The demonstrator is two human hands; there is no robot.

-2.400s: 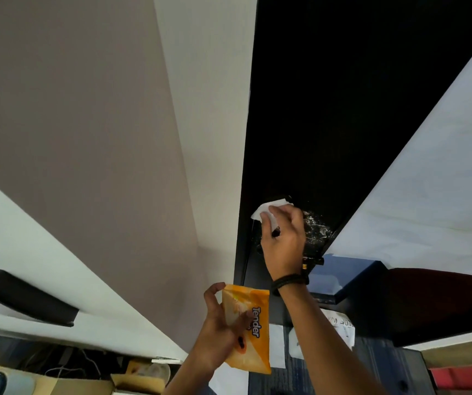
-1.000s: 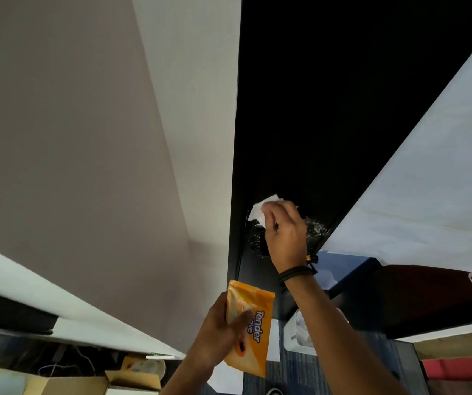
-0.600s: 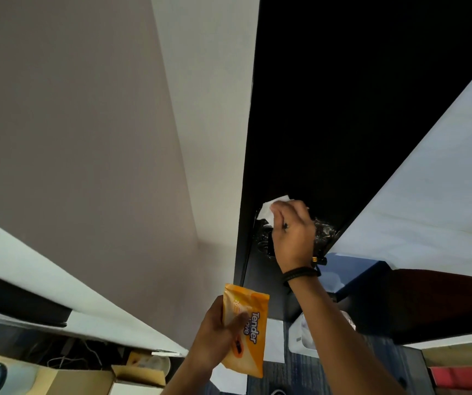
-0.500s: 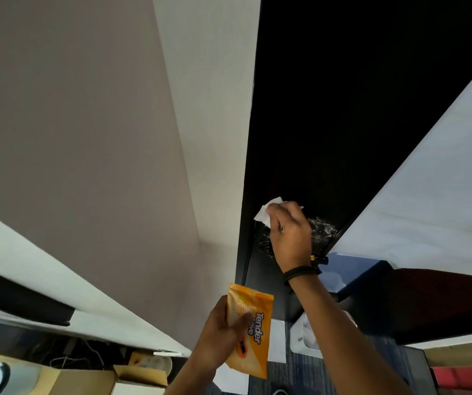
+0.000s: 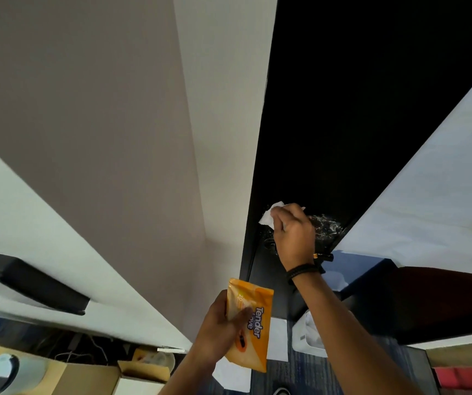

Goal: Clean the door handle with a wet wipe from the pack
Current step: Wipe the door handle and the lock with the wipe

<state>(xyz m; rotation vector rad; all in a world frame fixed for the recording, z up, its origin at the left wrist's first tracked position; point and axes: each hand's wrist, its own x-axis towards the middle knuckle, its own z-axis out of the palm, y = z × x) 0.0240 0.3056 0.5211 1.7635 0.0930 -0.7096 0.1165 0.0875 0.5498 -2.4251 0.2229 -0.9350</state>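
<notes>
At about eight o'clock in the view a dark flat panel (image 5: 38, 283) juts from the pale wall (image 5: 86, 109), and below it, near seven o'clock, open cardboard boxes (image 5: 140, 372) and loose cables lie in clutter. Toward six o'clock the left hand (image 5: 217, 334) reaches up, its grip closed around the lower half of an orange wet wipe pack (image 5: 250, 323) printed with the word "Tender"; the thumb lies across the pack's front and the pack stands roughly upright, tilted a little to the right. Just past the pack, at roughly five o'clock from centre, the right hand (image 5: 293, 235) is raised against the black door (image 5: 357, 109), a dark braided wristband (image 5: 303, 271) on its wrist. Its grip is clenched on a white wet wipe (image 5: 267, 216), whose crumpled corner pokes out at the hand's ten o'clock. The hand presses the wipe onto the door handle (image 5: 324, 228), which is mostly hidden behind the knuckles; only a glinting part shows at the hand's three o'clock. Farther right, a white slanted surface (image 5: 428, 195) meets the door, and a dark red surface (image 5: 443, 295) sits beneath it near four o'clock.
</notes>
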